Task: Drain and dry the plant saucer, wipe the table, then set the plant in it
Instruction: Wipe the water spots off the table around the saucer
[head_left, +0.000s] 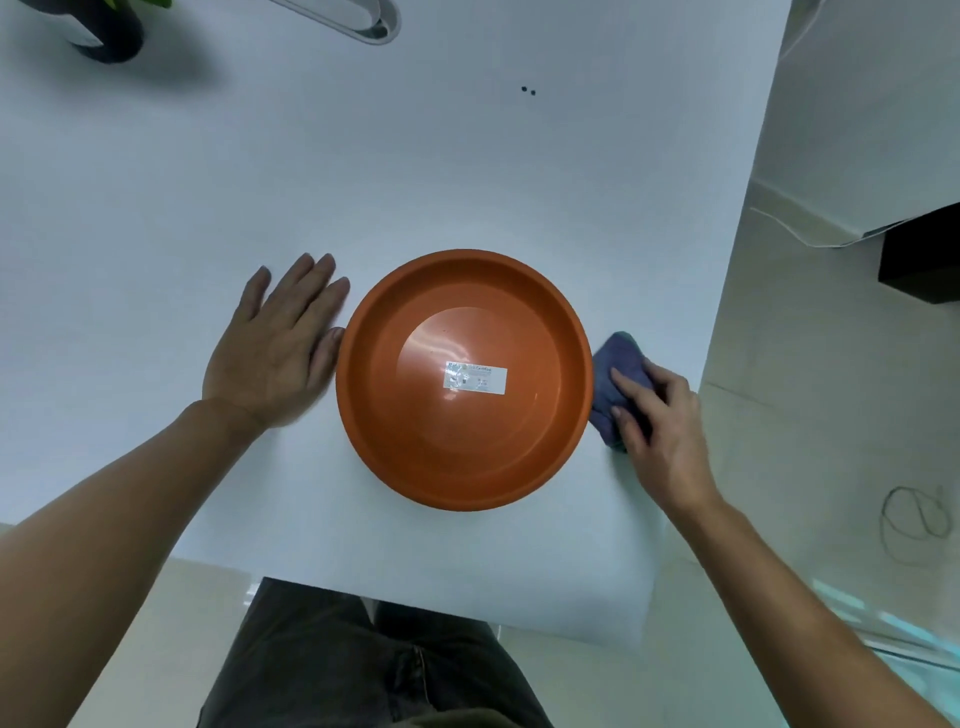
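An orange round plant saucer stands upright on the white table, with a white label stuck to its inner floor. My left hand lies flat on the table just left of the saucer, fingers straight, thumb at the rim. My right hand rests on a crumpled blue cloth at the saucer's right side, fingers laid over it and pressing it to the table. The plant in its dark pot stands at the far left corner, mostly cut off by the frame.
A shiny metal tray lies at the far edge. Two small dark specks sit on the far right of the table. The table's right edge runs close to my right hand, and its near edge is by my legs.
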